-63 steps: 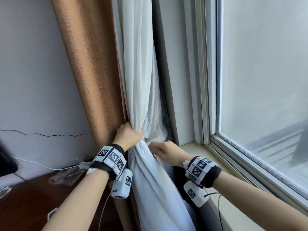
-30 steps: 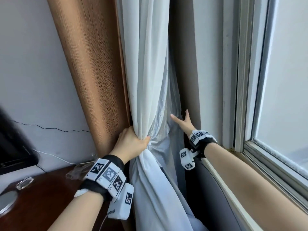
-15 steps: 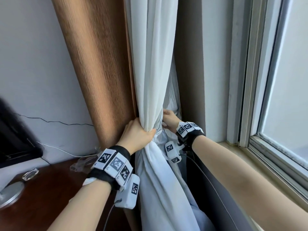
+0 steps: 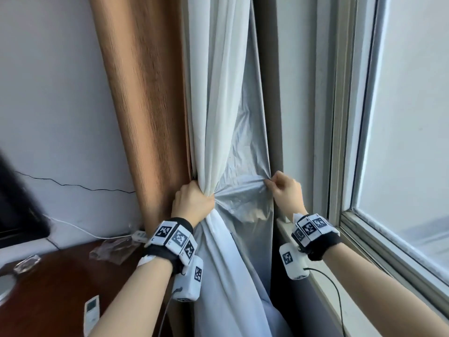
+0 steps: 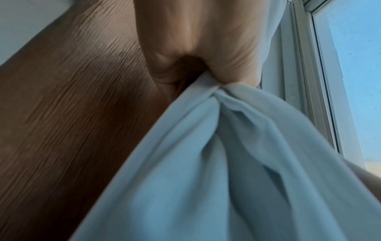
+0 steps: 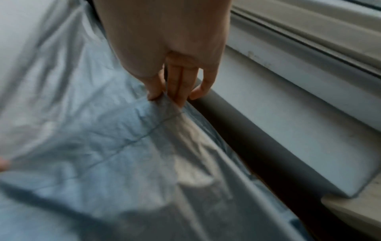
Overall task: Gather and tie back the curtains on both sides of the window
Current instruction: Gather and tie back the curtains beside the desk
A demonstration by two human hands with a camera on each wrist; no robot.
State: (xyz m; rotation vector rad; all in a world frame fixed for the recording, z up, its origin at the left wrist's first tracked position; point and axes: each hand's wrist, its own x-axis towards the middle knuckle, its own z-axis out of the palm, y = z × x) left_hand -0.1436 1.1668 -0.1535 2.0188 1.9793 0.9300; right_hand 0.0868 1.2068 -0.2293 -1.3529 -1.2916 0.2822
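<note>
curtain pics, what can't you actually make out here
- Tie-back: none in any view; whether one hangs behind the curtain cannot be told.
- Left hand fingers: head view, wrapped behind the gathered cloth.
- Curtain's top and hem: head view, cut off by the frame edges.
- Silver lining: right wrist view, motion-blurred; right hand pinches its edge.

head view looks down; both wrist views closely share the curtain (image 4: 218,117).

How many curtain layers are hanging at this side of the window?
3: brown curtain at the wall, white sheer in the left hand, silver lining pinched by the right hand.
</note>
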